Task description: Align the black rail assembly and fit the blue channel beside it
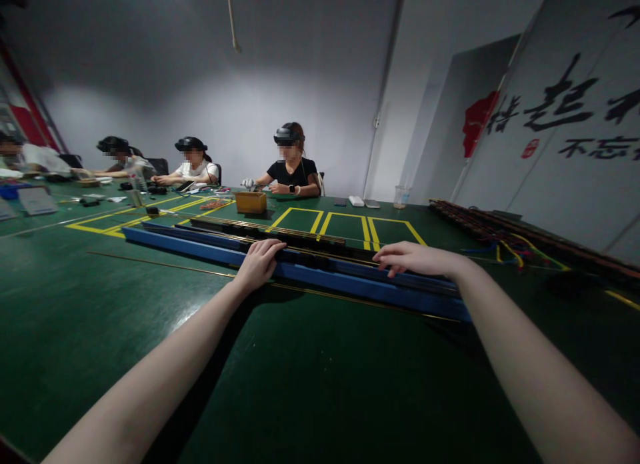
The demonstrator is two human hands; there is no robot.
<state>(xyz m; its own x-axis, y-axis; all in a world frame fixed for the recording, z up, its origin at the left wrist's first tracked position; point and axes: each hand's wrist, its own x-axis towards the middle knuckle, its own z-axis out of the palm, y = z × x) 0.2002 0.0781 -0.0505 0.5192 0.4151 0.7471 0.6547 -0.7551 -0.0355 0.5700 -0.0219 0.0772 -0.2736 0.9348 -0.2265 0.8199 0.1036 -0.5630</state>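
A: Hands?
B: Resting left hand on blue channel, laid lengthwise on worktop; can't tell if gripping. Holding right hand loosely bent over channel's right half; can't tell if pinching anything
A: Risks?
B: Could roll or bend thin rod, lying loose along near side, if brushed by left wrist; might also skew channel if pressed at one end only

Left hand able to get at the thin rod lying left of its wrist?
Likely yes: the rod lies uncovered there on the green table, close to the left hand, nothing visible between.
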